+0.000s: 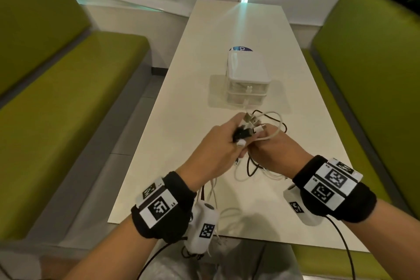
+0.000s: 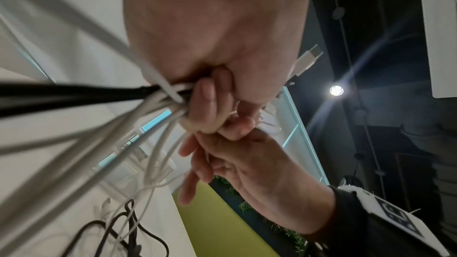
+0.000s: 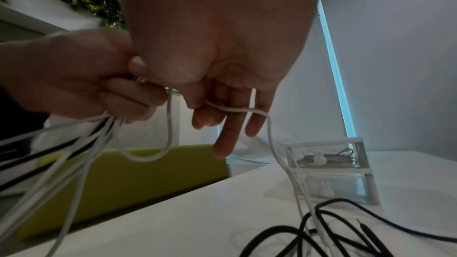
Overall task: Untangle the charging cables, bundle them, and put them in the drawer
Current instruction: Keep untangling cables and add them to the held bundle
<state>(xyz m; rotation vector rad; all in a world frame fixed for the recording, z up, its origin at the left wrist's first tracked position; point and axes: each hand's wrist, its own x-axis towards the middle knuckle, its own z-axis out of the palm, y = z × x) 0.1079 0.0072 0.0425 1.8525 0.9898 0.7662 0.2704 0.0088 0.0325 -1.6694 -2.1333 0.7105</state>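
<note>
Benches (image 1: 56, 88): two, green, one outward of each grip, flanking the desk.

Desk (image 1: 193, 75): long, pale top; both grips held above its near half.

Drawer unit (image 1: 246, 79): small, clear plastic, white lid, two drawers stacked, both closed; stands beyond the grips toward the far end. Right wrist view shows a dark coiled cord inside the upper drawer and small rabbit-shaped knobs on the fronts.

Left grip (image 1: 213, 150): fingers curled tight round a bunch of white and black charging cables (image 1: 256, 166); plug ends stick out above the fist, the cords trail out below it toward the near desk edge.

Right grip (image 1: 272, 150): touching the left grip; thumb and forefinger pinch one white cable (image 3: 247, 111), remaining fingers (image 3: 223, 144) loosely extended downward.

Loose cable loops, black and white (image 3: 321, 228): lying on the desk below and just beyond the grips, between them and the drawer unit.
</note>
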